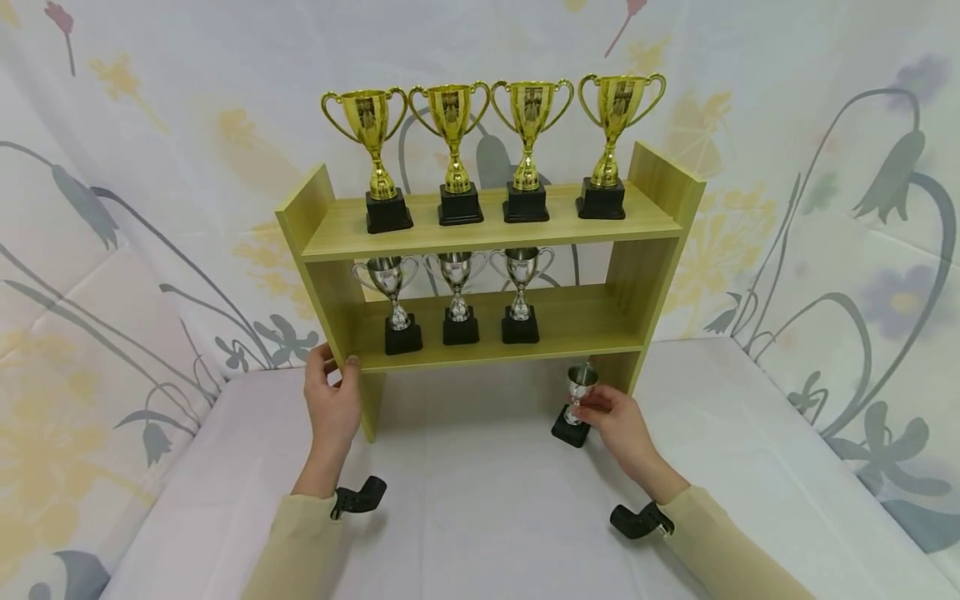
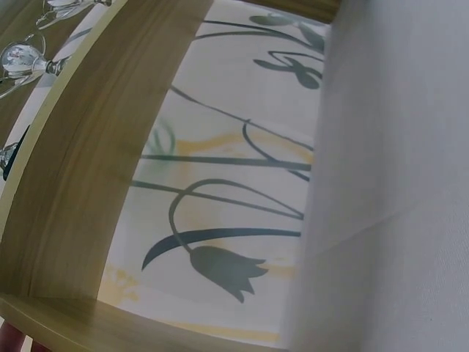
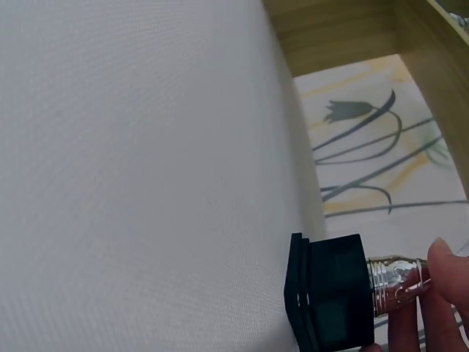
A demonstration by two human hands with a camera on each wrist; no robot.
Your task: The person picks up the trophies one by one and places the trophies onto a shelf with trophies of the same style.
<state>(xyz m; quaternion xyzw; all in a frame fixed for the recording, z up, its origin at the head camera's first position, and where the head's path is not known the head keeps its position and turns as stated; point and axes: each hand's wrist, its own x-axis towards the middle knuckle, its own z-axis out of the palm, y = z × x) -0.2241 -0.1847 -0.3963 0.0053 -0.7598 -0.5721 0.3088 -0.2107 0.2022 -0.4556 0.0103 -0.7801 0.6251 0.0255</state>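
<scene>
My right hand (image 1: 624, 427) pinches a small silver trophy cup (image 1: 582, 380) by its stem, in front of the wooden shelf (image 1: 487, 360) near its right leg. The cup's black base (image 3: 335, 293) fills the lower right of the right wrist view; whether it touches the white cloth I cannot tell. At the shelf's left side, my left hand (image 1: 333, 410) grips the side panel, thumb on the front edge. Only some fingertips (image 2: 13, 339) show in the left wrist view. Three silver trophies (image 1: 459, 287) stand on the middle board, left of its right end.
Several gold trophies (image 1: 531, 112) with black bases line the top board. White cloth (image 1: 480, 517) covers the table beneath the shelf. Behind it hangs a flower-patterned backdrop (image 1: 187, 100). Each wrist carries a black camera mount (image 1: 360, 497).
</scene>
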